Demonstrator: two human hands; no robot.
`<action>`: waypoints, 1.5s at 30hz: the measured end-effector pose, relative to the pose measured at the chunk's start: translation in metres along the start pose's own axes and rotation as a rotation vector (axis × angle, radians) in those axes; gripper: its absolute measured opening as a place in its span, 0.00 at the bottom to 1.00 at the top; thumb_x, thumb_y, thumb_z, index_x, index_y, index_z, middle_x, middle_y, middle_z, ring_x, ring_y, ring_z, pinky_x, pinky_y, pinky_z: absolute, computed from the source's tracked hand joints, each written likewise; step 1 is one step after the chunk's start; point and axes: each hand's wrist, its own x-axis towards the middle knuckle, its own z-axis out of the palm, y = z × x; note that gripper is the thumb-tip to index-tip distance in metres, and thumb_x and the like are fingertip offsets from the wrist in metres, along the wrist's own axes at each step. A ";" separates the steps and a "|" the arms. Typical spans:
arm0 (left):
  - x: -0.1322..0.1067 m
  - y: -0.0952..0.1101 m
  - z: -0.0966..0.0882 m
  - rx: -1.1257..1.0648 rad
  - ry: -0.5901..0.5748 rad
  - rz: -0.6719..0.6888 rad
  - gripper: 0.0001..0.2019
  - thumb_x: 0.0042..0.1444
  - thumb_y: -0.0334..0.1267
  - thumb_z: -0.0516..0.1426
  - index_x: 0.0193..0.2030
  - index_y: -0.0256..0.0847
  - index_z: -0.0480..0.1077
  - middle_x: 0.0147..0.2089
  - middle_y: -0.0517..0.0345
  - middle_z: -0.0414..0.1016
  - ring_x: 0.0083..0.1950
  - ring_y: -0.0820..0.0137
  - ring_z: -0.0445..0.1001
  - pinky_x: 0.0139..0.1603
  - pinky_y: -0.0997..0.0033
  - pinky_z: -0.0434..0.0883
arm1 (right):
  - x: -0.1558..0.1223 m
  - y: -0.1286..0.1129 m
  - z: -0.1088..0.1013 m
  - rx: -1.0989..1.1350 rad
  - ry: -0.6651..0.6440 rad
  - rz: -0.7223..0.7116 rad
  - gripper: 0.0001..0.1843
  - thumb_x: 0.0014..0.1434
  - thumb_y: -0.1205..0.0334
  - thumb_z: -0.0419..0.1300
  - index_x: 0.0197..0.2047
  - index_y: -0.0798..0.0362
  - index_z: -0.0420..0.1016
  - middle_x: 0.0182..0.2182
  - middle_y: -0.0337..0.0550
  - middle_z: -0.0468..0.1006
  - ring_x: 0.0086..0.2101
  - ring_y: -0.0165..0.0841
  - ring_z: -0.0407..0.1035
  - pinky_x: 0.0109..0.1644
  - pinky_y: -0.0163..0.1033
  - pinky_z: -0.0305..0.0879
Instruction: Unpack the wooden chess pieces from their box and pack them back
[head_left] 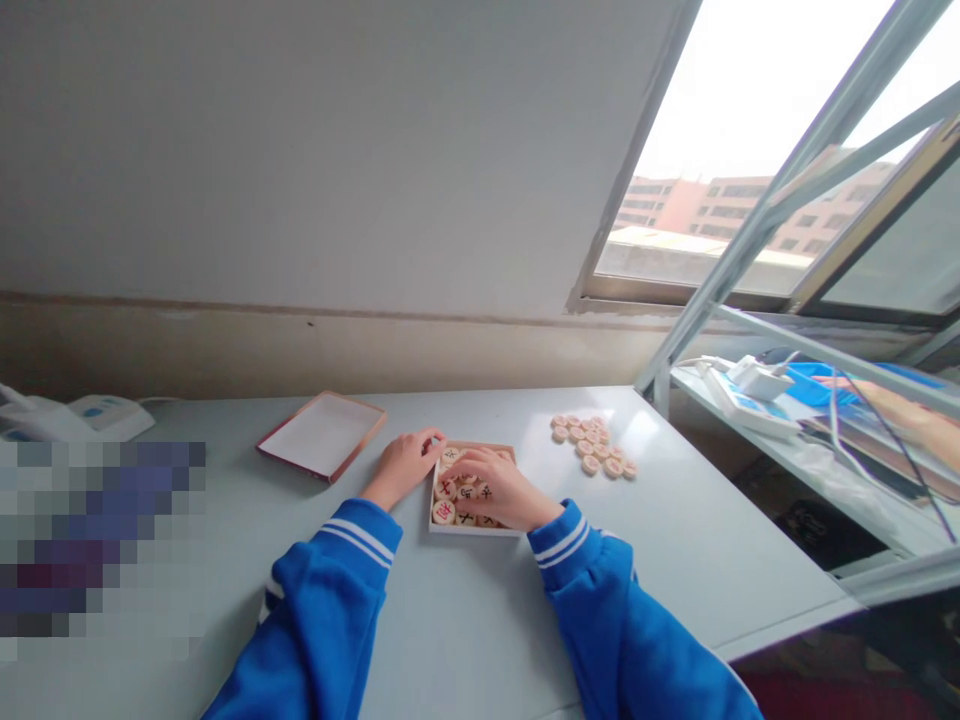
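Observation:
Round wooden xiangqi pieces (444, 513) with red or black characters lie side by side in a shallow open box (474, 532). My left hand (407, 466) is at the box's upper left corner, its bent fingers and thumb closed on the edge. Over the middle of the box is my right hand (495, 488), palm down, covering several pieces. Its fingers are curled down on a piece, mostly hidden under the hand.
Several loose xiangqi pieces (591, 465) lie at the right on the grey table (675, 560). The box lid (322, 435) lies upturned at the left. Beyond the table's right edge, a metal-framed shelf (787, 450) holds chargers and cables.

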 end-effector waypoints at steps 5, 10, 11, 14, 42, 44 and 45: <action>0.000 0.000 0.000 0.017 0.000 -0.003 0.13 0.55 0.42 0.47 0.38 0.42 0.70 0.31 0.56 0.75 0.34 0.69 0.71 0.33 0.75 0.60 | 0.001 -0.002 0.000 -0.073 0.076 0.085 0.12 0.47 0.58 0.62 0.38 0.48 0.71 0.43 0.41 0.71 0.43 0.36 0.61 0.46 0.43 0.53; 0.000 0.000 -0.001 0.017 0.001 -0.004 0.13 0.55 0.43 0.47 0.38 0.42 0.71 0.30 0.57 0.74 0.33 0.70 0.71 0.33 0.75 0.61 | -0.013 0.019 -0.030 -0.109 0.209 0.191 0.11 0.49 0.54 0.60 0.37 0.48 0.71 0.37 0.39 0.72 0.39 0.34 0.62 0.43 0.40 0.54; 0.000 -0.001 0.000 0.016 0.005 -0.002 0.13 0.55 0.43 0.47 0.37 0.42 0.71 0.31 0.57 0.74 0.33 0.69 0.71 0.33 0.75 0.61 | -0.019 0.027 -0.037 -0.134 0.241 0.233 0.11 0.50 0.54 0.59 0.37 0.49 0.70 0.37 0.40 0.72 0.39 0.33 0.62 0.43 0.40 0.54; 0.000 -0.002 0.001 0.013 0.008 0.005 0.13 0.55 0.43 0.47 0.37 0.42 0.71 0.31 0.57 0.74 0.33 0.69 0.71 0.33 0.75 0.61 | -0.040 0.054 -0.051 -0.322 0.279 0.416 0.08 0.52 0.56 0.57 0.33 0.50 0.71 0.35 0.41 0.73 0.38 0.35 0.62 0.44 0.41 0.53; 0.001 -0.001 0.000 0.016 0.011 0.007 0.13 0.54 0.41 0.48 0.37 0.41 0.71 0.29 0.57 0.73 0.31 0.69 0.70 0.32 0.75 0.60 | -0.004 0.004 -0.004 0.008 0.044 -0.048 0.13 0.46 0.55 0.63 0.37 0.48 0.73 0.40 0.41 0.70 0.42 0.35 0.60 0.47 0.42 0.55; 0.001 -0.002 0.000 0.022 0.010 0.013 0.14 0.55 0.42 0.47 0.37 0.41 0.71 0.28 0.57 0.73 0.31 0.69 0.70 0.31 0.74 0.60 | -0.012 0.011 -0.017 -0.022 0.121 0.002 0.13 0.47 0.54 0.63 0.37 0.49 0.73 0.41 0.42 0.70 0.42 0.35 0.60 0.47 0.42 0.55; 0.001 -0.002 0.000 0.024 0.012 0.014 0.14 0.55 0.43 0.47 0.37 0.41 0.71 0.29 0.57 0.74 0.32 0.68 0.70 0.31 0.74 0.60 | -0.018 0.017 -0.026 -0.047 0.163 0.037 0.13 0.47 0.54 0.62 0.37 0.49 0.72 0.41 0.42 0.69 0.42 0.35 0.61 0.47 0.42 0.55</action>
